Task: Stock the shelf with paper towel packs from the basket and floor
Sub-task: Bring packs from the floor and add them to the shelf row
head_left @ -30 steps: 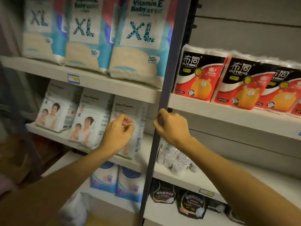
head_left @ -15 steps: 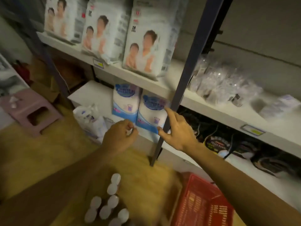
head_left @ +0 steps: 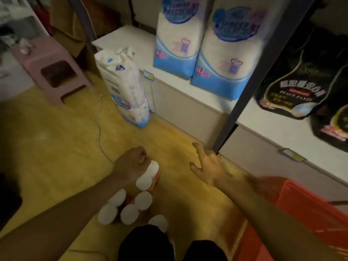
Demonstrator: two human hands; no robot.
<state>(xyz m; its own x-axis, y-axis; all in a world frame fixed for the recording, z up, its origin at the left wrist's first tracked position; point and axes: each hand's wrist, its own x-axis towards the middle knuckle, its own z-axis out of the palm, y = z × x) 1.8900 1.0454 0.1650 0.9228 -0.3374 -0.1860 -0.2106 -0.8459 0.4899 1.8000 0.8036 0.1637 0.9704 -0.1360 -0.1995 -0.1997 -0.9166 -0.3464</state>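
Observation:
Several paper towel packs point(head_left: 130, 210) stand on end on the yellow floor near my knees, showing white round roll ends and red wrapping. My left hand point(head_left: 131, 164) rests curled on the top of the farthest pack point(head_left: 148, 178), touching its upper end. My right hand point(head_left: 209, 166) hovers above the floor with fingers spread, holding nothing, to the right of the packs. The red basket point(head_left: 308, 211) sits at the lower right beneath my right forearm; its inside is hidden.
The white bottom shelf point(head_left: 263, 129) carries two blue-and-white diaper bags point(head_left: 207, 48) and black packets point(head_left: 293, 87). A dark upright post point(head_left: 250, 87) divides it. A tall white bag point(head_left: 124, 85) leans on the shelf base. A pink stool point(head_left: 49, 66) stands left. A thin cord lies on the floor.
My view has dropped from the upper shelves to the floor. Both hands came down; the left hand now touches a floor pack, and the right hand has left the post and spread open.

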